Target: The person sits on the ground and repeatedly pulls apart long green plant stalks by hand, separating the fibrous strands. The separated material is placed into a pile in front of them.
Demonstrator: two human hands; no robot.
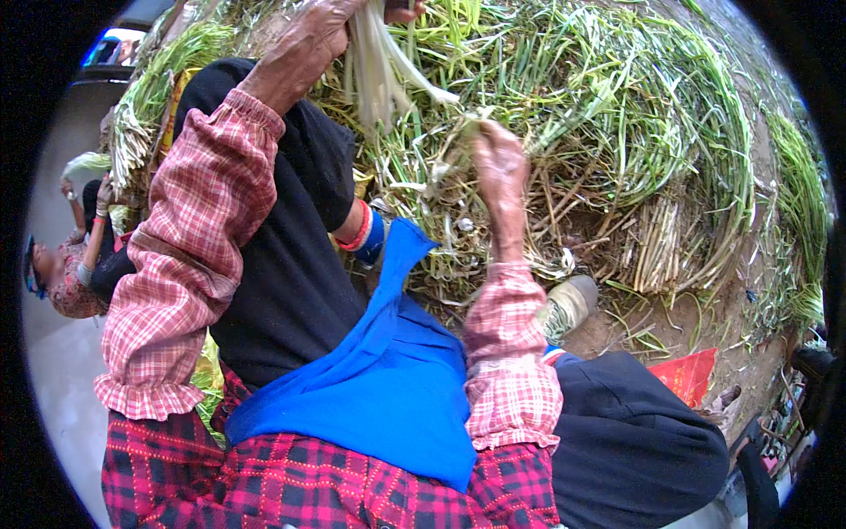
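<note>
My left hand, partly cut off by the top edge, is closed around a bunch of white-based stalks, like green garlic or scallions. The white ends hang down, blurred. Lower and to the right, my right hand pinches a pale green leaf scrap; blur hides its exact shape. Beneath both hands spreads a large heap of long green stalks, mixed with dry roots and peelings. Bundled pale stalk ends lie on its near right side.
My shoe rests against the heap, and a blue cloth covers my lap. A red sheet lies at right near my knee. Another person sits at far left holding a stalk, beside piled greens. More greens line the right.
</note>
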